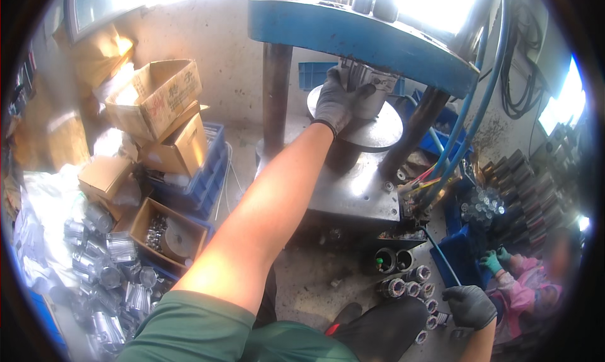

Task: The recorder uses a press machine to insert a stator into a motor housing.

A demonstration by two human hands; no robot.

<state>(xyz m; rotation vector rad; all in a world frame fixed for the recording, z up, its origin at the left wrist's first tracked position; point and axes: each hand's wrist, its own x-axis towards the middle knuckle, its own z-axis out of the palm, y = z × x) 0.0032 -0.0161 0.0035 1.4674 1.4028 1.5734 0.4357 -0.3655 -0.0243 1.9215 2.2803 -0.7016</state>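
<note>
Head view: cluttered workshop floor, blue hydraulic press (359, 37). Grey ribbed metal housing (372, 91) is set on the round steel platen (378, 132), clasped by the gloved left hand (337, 103) (judged heavy, rigid; best gripped by its flanks). Gloved right hand (469, 305) is rested, loosely curled, beside small cylindrical metal parts (409, 286).

metal part (372, 87) on press disc (378, 132), boxes (161, 110) left

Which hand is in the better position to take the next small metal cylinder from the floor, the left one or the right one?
Probably the right. The right gloved hand hovers beside the row of small metal cylinders on the floor. The left gloved hand is gripping the grey metal part on the blue press's round plate.
</note>
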